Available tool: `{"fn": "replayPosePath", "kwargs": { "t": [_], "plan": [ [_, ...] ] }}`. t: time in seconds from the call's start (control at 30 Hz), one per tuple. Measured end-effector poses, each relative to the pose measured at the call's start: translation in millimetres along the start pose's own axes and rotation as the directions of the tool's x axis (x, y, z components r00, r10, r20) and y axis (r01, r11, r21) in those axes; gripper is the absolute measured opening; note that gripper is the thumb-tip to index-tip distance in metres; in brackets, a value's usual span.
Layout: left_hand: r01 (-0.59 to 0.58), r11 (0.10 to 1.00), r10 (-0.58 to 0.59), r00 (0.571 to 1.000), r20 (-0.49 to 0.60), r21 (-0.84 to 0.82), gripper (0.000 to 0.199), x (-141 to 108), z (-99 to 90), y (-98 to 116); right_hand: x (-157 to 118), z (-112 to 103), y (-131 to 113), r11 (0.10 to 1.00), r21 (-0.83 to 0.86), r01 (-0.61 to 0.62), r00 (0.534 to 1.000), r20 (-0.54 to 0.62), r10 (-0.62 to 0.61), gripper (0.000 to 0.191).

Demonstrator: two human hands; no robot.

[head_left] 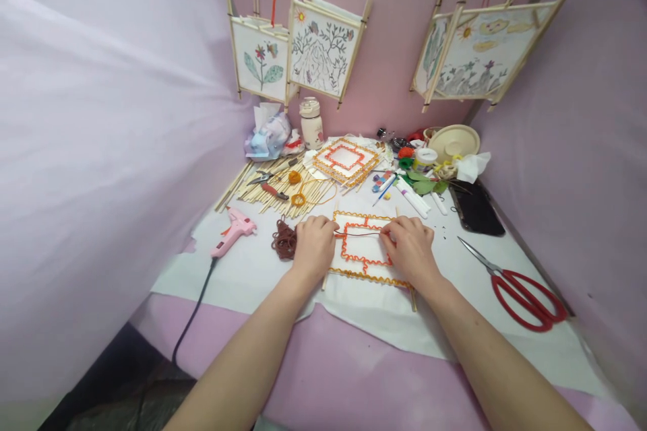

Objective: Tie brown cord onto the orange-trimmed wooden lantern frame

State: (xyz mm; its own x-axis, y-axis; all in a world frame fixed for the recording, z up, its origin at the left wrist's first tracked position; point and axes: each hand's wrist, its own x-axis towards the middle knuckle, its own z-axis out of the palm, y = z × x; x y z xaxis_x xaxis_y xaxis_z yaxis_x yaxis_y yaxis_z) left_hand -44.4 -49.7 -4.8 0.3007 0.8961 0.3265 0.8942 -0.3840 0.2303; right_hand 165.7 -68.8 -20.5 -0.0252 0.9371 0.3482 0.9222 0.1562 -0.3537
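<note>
A dark brown cord (360, 234) is stretched between my two hands, just over a stick frame (371, 276) trimmed with wavy yellow and orange-red cord. My left hand (316, 242) pinches the cord at the frame's left side. On the right side, my right hand (409, 246) pinches the other end near the inner orange-red square. Close beside my left hand lies a loose bundle of brown cord (284, 240). Whether the stretched piece joins that bundle is hidden by my left hand.
A pink glue gun (235, 232) with its cable lies left. Red-handled scissors (520, 293) and a black phone (476, 207) lie right. Behind are pliers (273, 188), wooden sticks (242, 199), another decorated frame (346, 161) and a bottle (311, 124). Paper lanterns (326, 47) hang above.
</note>
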Motion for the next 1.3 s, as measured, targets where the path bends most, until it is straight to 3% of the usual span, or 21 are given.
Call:
{"fn": "replayPosePath", "kwargs": {
  "t": [0.2, 0.43, 0.67, 0.77, 0.87, 0.93, 1.0, 1.1, 1.23, 1.3],
  "plan": [
    [0.017, 0.999, -0.022, 0.99, -0.137, -0.031, 0.021, -0.8, -4.7, 1.4, -0.7, 1.0, -1.1, 1.0, 0.014, -0.001, 0.997, -0.082, 0.002, 0.016],
    [0.048, 0.999, -0.047, 0.994, -0.1, 0.0, 0.025, -0.1, 2.7, -1.7, -3.4, 0.8, 8.0, 0.999, -0.004, -0.05, 0.996, -0.078, 0.049, 0.023],
    [0.018, 0.998, -0.031, 0.967, -0.255, -0.053, 0.028, 0.9, -1.3, -5.8, -5.8, -5.7, 21.1, 0.996, 0.052, -0.073, 0.983, -0.164, 0.081, 0.024],
    [0.023, 0.996, -0.06, 0.899, -0.433, -0.092, 0.027, 2.3, -14.2, -14.2, -5.6, -4.2, 26.2, 0.995, 0.077, -0.065, 0.978, -0.192, 0.079, 0.023],
    [0.063, 0.99, -0.126, 0.787, -0.604, -0.124, 0.025, -4.8, -31.7, -29.1, -6.2, -1.2, 29.4, 0.993, 0.098, -0.066, 0.977, -0.196, 0.085, 0.022],
    [0.112, 0.983, -0.18, 0.707, -0.684, -0.143, 0.023, -16.6, -40.2, -41.1, -7.3, 0.7, 30.4, 0.991, 0.112, -0.069, 0.976, -0.199, 0.09, 0.022],
    [0.17, 0.973, -0.232, 0.659, -0.715, -0.159, 0.022, -31.3, -43.0, -52.1, -8.5, 2.4, 30.6, 0.99, 0.126, -0.065, 0.975, -0.202, 0.09, 0.022],
    [0.246, 0.955, -0.291, 0.682, -0.671, -0.164, 0.022, -49.1, -37.2, -61.2, -9.4, 4.4, 30.0, 0.988, 0.142, -0.052, 0.976, -0.2, 0.08, 0.023],
    [0.324, 0.934, -0.352, 0.763, -0.542, -0.151, 0.03, -55.4, -24.9, -54.3, -9.3, 5.7, 30.2, 0.985, 0.163, -0.055, 0.977, -0.196, 0.087, 0.024],
    [0.324, 0.939, -0.34, 0.825, -0.452, -0.114, 0.035, -53.5, -21.5, -44.4, -9.2, 5.9, 31.4, 0.982, 0.179, -0.066, 0.977, -0.188, 0.1, 0.024]
  ]
}}
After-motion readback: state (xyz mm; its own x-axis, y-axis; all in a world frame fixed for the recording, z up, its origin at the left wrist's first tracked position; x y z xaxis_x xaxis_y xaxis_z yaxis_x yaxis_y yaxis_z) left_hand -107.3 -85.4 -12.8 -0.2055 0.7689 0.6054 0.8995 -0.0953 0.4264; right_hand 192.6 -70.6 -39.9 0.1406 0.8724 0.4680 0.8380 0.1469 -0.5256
